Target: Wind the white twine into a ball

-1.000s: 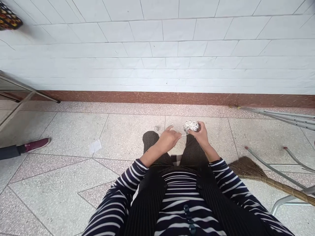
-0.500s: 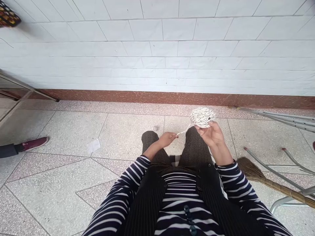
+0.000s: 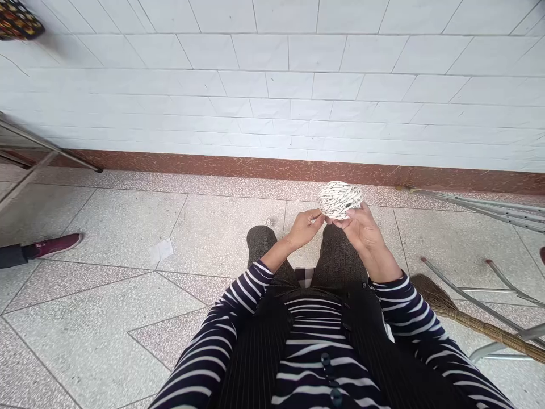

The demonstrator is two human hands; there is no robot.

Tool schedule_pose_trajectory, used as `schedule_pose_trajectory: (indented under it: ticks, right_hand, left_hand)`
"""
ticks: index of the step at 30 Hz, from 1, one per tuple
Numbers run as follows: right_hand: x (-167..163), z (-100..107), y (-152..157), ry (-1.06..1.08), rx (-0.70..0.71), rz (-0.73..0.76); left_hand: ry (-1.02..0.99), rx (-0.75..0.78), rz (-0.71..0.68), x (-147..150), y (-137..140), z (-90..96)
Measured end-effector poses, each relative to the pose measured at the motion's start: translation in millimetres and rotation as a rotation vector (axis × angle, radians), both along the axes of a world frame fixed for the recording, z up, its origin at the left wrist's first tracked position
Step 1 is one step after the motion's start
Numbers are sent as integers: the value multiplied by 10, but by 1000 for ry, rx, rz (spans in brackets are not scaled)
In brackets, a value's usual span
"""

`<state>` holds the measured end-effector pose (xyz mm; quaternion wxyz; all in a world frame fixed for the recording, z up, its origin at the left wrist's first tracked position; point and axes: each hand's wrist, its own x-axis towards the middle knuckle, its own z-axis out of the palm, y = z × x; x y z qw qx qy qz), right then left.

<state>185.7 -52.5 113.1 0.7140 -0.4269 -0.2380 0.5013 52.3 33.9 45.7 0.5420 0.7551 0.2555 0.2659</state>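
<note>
A ball of white yarn with dark flecks (image 3: 338,199) is held above my right knee. My right hand (image 3: 365,230) grips it from below and the right, thumb at the front near a small dark gap in the winding. At the ball's lower left edge is my left hand (image 3: 305,227), thumb and fingers pinched together on the loose strand. The strand itself is mostly hidden by the fingers now. Beyond my left knee, a small ball of similar look (image 3: 269,222) lies on the floor.
A straw broom (image 3: 460,309) and metal chair legs (image 3: 451,284) are at my right. Grey metal poles (image 3: 489,207) lie near the wall. At left are a white paper (image 3: 162,250), another person's maroon shoe (image 3: 58,244) and a metal frame (image 3: 76,159). A tiled wall (image 3: 289,85) stands ahead.
My left hand has come up and right to the ball's edge, shortening the visible strand. The ball in my right hand has shifted slightly left and up.
</note>
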Motion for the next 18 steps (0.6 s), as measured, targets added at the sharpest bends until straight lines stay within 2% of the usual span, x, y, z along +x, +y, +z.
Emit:
schedule_pose_trajectory:
  ticks: [5, 11, 15, 18]
  right_hand:
    - [-1, 49, -19, 37, -15, -27]
    - [37, 73, -22, -60, 19, -59]
    - [165, 80, 64, -122, 24, -101]
    - [297, -19, 150, -256, 4, -156]
  left_hand:
    - [81, -77, -53, -32, 5, 18]
    - [116, -123, -39, -64, 51, -313]
    - [81, -167, -178, -141, -10, -449]
    - [62, -255, -287, -232, -93, -345]
